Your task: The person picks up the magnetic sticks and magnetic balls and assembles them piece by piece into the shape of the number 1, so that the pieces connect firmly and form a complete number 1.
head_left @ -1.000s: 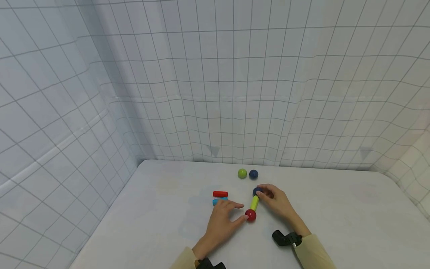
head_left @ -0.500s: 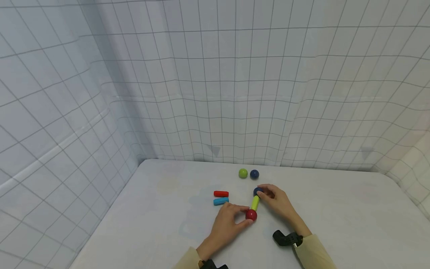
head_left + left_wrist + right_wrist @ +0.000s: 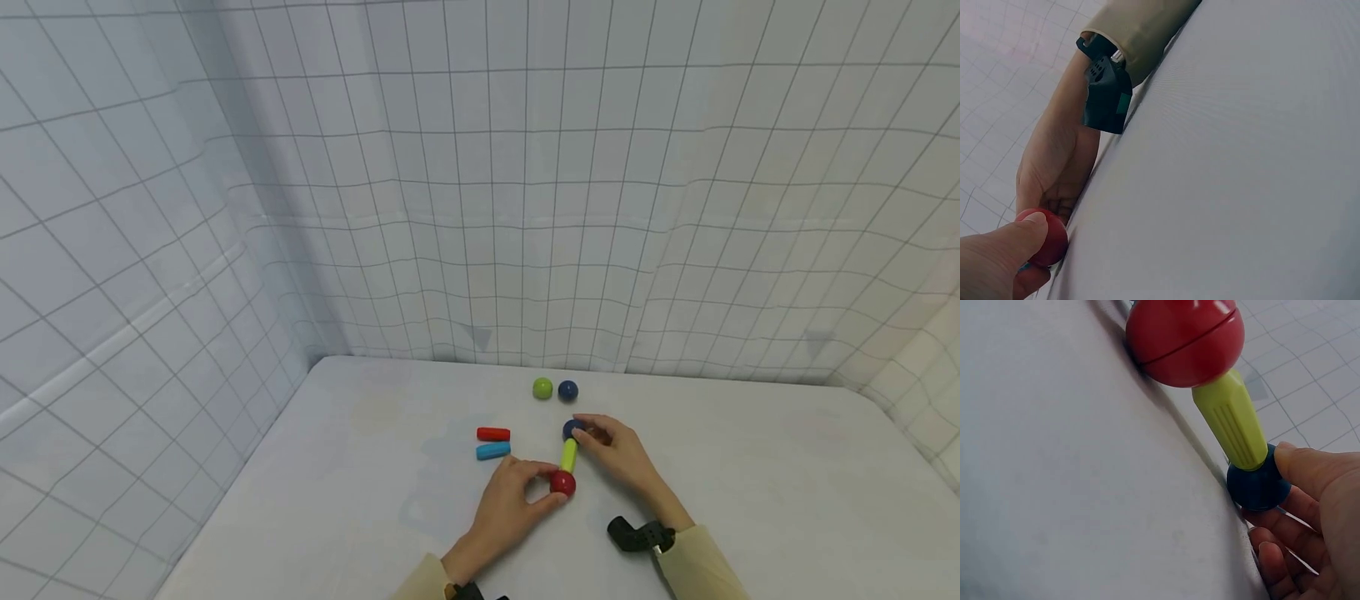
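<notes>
Left hand [image 3: 510, 504] now curled around red ball [image 3: 562, 483], right hand [image 3: 618, 454] pinching blue ball [image 3: 573, 429] at yellow-green rod's [image 3: 568, 454] far end.

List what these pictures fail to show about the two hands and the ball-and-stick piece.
- Head view: the dark blue ball is partly covered by the right hand.
- Left wrist view: the yellow-green stick is hidden behind the red ball and the left hand.
- Right wrist view: the left hand is out of sight; the red ball is cut by the top edge.
</notes>
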`<action>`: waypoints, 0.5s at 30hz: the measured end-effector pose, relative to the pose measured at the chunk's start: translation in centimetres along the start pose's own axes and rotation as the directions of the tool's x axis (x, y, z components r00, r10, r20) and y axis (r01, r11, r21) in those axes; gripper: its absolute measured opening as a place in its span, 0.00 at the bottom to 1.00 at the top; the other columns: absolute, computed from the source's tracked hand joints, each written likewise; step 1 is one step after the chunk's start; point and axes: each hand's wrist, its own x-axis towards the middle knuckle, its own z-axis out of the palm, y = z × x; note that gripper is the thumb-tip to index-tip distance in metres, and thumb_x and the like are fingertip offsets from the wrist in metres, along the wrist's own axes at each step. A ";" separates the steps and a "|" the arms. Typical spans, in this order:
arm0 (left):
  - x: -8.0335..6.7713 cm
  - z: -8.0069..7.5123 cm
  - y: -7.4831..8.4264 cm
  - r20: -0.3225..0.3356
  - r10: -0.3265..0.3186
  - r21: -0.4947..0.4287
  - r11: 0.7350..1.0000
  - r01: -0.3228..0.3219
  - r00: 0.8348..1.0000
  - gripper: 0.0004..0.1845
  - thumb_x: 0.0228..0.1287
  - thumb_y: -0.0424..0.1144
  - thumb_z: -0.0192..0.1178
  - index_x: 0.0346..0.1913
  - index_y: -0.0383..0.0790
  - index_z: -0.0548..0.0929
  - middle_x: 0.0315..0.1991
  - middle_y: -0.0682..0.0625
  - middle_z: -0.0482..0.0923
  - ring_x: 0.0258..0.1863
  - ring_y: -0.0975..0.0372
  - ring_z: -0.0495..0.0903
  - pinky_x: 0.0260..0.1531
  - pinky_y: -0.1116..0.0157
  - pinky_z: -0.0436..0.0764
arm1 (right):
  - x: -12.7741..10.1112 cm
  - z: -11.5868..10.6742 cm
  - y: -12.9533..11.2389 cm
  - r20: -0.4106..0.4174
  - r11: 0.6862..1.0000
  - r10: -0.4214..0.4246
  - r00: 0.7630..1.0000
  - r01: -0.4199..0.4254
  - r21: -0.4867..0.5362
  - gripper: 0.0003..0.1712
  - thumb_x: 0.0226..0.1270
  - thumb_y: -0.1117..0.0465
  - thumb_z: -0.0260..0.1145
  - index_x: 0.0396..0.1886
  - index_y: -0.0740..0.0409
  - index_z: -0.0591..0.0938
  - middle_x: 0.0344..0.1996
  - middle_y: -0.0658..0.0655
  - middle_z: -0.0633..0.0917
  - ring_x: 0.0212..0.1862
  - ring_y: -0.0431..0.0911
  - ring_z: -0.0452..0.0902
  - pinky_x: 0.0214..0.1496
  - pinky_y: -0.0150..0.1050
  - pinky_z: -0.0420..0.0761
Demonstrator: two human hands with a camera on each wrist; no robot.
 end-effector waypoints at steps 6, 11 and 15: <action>-0.1 0.0 0.1 -0.016 0.004 -0.009 1.000 -0.004 1.000 0.21 0.53 0.57 0.63 0.47 0.52 0.82 0.41 0.64 0.81 0.34 0.71 0.65 0.35 0.73 0.68 | 0.0 0.2 0.0 -0.006 1.000 0.011 1.000 -0.011 -0.003 0.23 0.62 0.48 0.63 0.55 0.51 0.78 0.36 0.51 0.83 0.34 0.40 0.74 0.37 0.34 0.73; -0.1 0.1 0.1 -0.022 -0.004 -0.019 1.000 0.004 1.000 0.21 0.53 0.58 0.62 0.47 0.52 0.82 0.41 0.64 0.81 0.34 0.70 0.66 0.35 0.73 0.68 | 0.0 0.2 0.0 -0.034 1.000 0.011 0.999 -0.011 -0.007 0.25 0.62 0.48 0.63 0.56 0.54 0.77 0.36 0.51 0.82 0.35 0.40 0.74 0.36 0.32 0.73; 0.0 0.2 0.2 -0.022 -0.014 -0.030 0.999 0.013 1.000 0.20 0.54 0.57 0.62 0.47 0.53 0.82 0.41 0.64 0.81 0.35 0.70 0.66 0.35 0.73 0.68 | -0.2 0.2 -0.2 -0.053 0.999 0.034 0.998 -0.033 0.014 0.28 0.62 0.47 0.63 0.57 0.57 0.75 0.42 0.54 0.82 0.38 0.41 0.76 0.39 0.32 0.75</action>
